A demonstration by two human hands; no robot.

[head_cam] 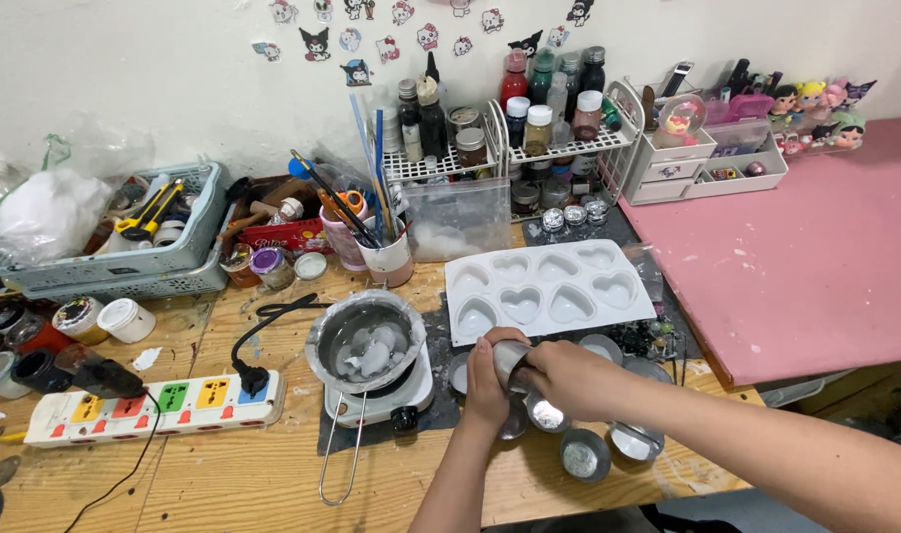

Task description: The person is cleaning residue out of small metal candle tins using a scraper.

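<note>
Both my hands meet over the wooden table in front of me. My left hand [486,383] wraps around a small silver metal cup [510,355], and my right hand [569,375] grips the same cup from the right. Several more small round metal cups [581,456] lie on the table below and around my hands. Just behind them lies a white mould tray with heart-shaped cavities [549,288]. To the left, a metal pot with white chunks inside [365,341] sits on a small white electric hot plate [379,397].
A multicoloured power strip [154,403] lies at the left with a black plug in it. Cups of brushes [386,255], baskets of tools [125,247], a wire rack of bottles [529,128] and drawer boxes line the wall. A pink board [806,247] covers the right side.
</note>
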